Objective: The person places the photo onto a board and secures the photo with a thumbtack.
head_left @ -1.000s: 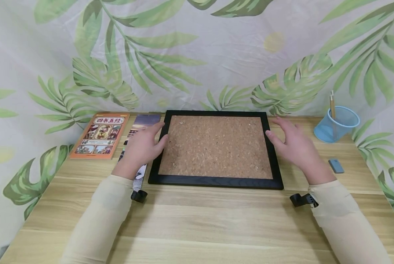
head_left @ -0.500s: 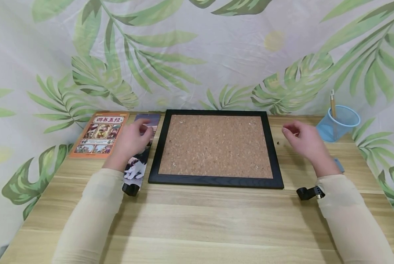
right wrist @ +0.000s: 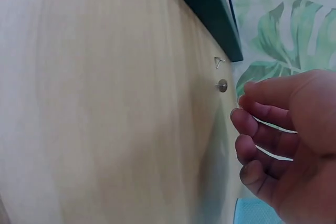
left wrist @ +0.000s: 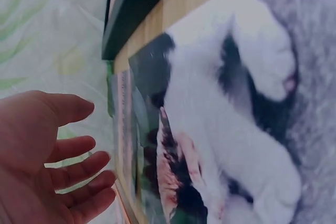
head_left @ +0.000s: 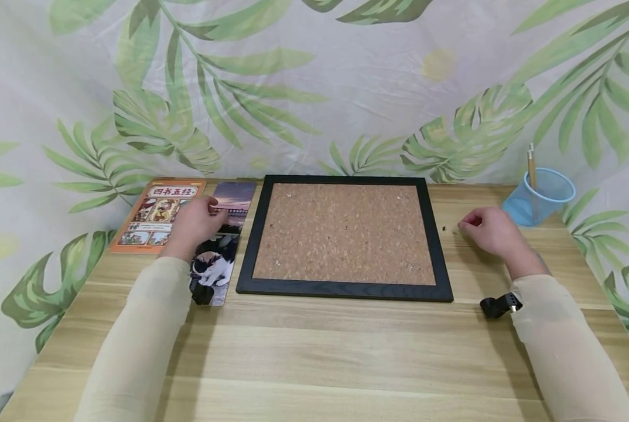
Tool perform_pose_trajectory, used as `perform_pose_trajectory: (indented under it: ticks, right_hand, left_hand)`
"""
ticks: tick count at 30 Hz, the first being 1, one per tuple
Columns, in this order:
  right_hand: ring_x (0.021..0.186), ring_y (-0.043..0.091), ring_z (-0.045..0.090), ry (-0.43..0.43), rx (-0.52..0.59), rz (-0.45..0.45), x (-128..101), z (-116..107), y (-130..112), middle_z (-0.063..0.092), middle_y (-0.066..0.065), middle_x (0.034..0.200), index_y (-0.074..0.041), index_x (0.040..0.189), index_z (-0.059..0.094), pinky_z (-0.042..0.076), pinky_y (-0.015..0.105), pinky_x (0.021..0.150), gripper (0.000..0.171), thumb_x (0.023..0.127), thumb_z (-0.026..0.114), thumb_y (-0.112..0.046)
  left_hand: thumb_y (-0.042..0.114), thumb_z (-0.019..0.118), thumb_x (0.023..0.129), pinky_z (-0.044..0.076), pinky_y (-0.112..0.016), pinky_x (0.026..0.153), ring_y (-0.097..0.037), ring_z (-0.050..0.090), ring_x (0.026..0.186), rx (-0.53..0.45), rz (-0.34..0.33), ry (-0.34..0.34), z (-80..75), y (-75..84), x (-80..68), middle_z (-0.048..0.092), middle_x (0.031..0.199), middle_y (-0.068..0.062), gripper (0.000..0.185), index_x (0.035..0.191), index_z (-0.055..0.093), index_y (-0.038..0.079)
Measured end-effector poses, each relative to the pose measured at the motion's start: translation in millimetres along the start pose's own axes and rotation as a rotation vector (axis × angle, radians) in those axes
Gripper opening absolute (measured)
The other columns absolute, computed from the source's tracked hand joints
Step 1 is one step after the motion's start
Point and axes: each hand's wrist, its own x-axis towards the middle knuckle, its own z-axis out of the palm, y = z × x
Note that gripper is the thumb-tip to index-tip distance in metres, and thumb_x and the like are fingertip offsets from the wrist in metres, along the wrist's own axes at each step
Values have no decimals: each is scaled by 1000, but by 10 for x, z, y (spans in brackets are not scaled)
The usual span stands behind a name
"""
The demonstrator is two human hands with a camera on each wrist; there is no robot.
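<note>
Head view is showing a blue holder (head_left: 520,205) keeping pencils (head_left: 532,171). Above the photos (head_left: 235,196), the left hand's grip (head_left: 194,225) is hanging half-wide, visibly holding nothing. Near small pins (right wrist: 222,85) lying off the black frame's (head_left: 346,289) right edge, the right hand's grip (head_left: 496,234) is curving narrow. Tabletop (head_left: 335,351) is stretching personward from the frame's near edge.

Leaf-patterned backdrop (head_left: 335,94) behind wooden table (head_left: 325,357)

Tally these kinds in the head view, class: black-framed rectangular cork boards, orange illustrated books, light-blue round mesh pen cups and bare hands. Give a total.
Cork board: 1
Book: 1
Pen cup: 1
Left hand and right hand: 2
Total: 5
</note>
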Motion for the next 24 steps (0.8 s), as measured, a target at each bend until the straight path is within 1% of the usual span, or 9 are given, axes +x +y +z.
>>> perform_pose_trajectory:
  ticks: [2,5,7,10,14,17,21,24]
  right_hand:
    - [79,28,57,-19,-3,12,11,13,24,65,16,88,3,97,67,43,38,70,30,94,57,-25]
    - [76,25,55,-42,-9,26,29,41,64,65,13,85,1,95,68,42,34,67,31,93,59,-29]
    - [74,24,56,-43,-14,26,34,58,79,65,12,83,1,93,68,42,32,66,33,92,60,-31]
    - [72,23,55,-34,-23,19,40,76,81,65,11,81,0,92,69,42,32,65,32,91,62,-32]
    - [72,23,55,-35,-34,19,46,90,58,65,10,79,-1,90,69,42,32,65,33,91,62,-33]
    - [72,23,55,-44,-42,25,44,102,46,65,9,80,-2,90,69,42,33,66,33,91,62,-34]
    - [72,23,55,-46,-50,23,39,118,38,65,9,79,-2,90,69,42,33,67,32,91,62,-34]
    - [72,23,55,-46,-51,20,41,130,31,65,9,79,-2,89,69,42,33,67,31,91,63,-33]
  left_hand:
    - [41,55,93,44,-57,84,-44,53,105,30,-18,-3,15,-28,31,54,120,-27,60,132,48,-3]
    - [49,56,91,37,-63,90,-51,42,113,66,-48,-18,36,-57,68,44,128,-32,69,135,46,-3]
    - [53,58,89,32,-66,93,-55,34,118,74,-68,-37,46,-63,86,36,133,-35,75,137,42,-2]
    - [57,60,86,29,-69,94,-57,27,122,73,-88,-51,58,-63,102,28,137,-38,84,141,37,-2]
    - [58,63,83,30,-69,95,-57,23,126,80,-103,-51,75,-60,116,24,140,-38,89,143,33,-2]
    - [57,63,83,30,-68,96,-56,22,127,86,-102,-53,92,-59,139,24,141,-38,89,144,32,-1]
    - [57,63,83,28,-68,97,-57,19,127,72,-98,-66,111,-68,174,21,142,-38,90,145,31,0]
    - [56,64,83,28,-68,96,-58,18,127,52,-108,-74,113,-77,180,20,143,-38,90,145,30,0]
